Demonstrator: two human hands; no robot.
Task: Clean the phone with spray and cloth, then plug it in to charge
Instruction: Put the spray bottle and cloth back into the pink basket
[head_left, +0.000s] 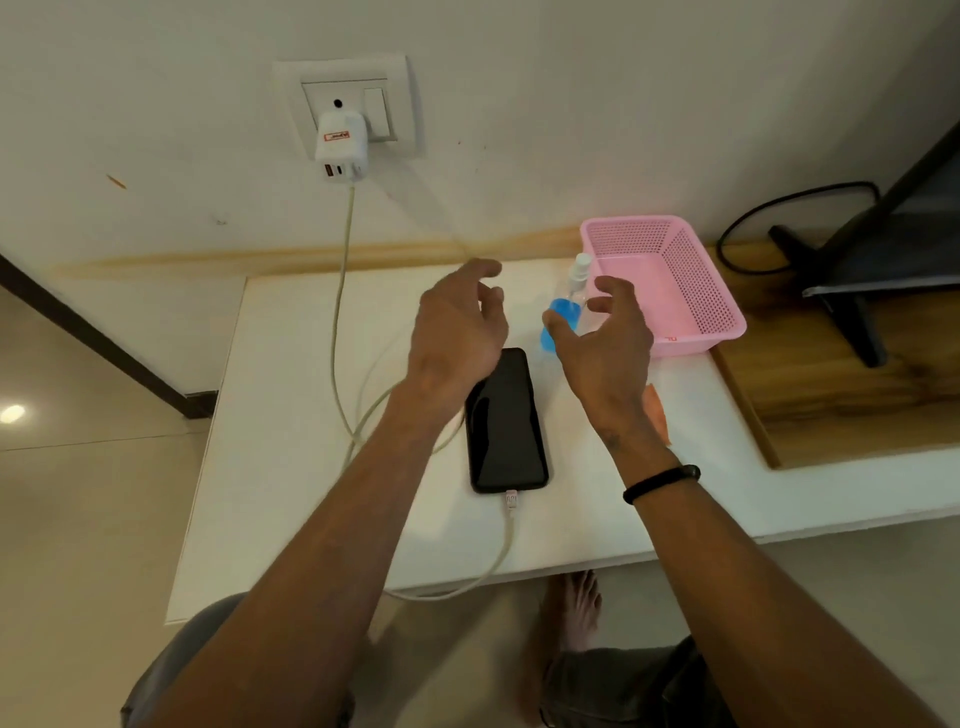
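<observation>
1. The phone (506, 421) lies flat and screen-up on the white table (291, 467), its dark screen blank, its long side running away from the person
2. A pale charging cable (340, 322) is plugged into the phone's near end; it loops off the table's front edge, comes back across the tabletop and climbs the wall to a white charger (340, 148) seated in the wall socket (348, 104)
3. The left hand (457, 327) hangs above the phone's far end, fingers loosely curled and spread, gripping nothing
4. The right hand (605, 332) is raised just beside the left, palm turned inward, fingers apart and empty; a dark band sits on its wrist
5. The two hands are apart, with a gap between them
6. The spray bottle (569, 301) stands upright behind that gap, blue liquid in its lower part and a white nozzle on top, partly hidden by the right thumb; whether the thumb touches it cannot be told
7. A pink perforated basket (691, 291) sits just right of the bottle
8. An orange cloth (657, 410) shows only as a strip beside the right wrist, on the table right of the phone
</observation>
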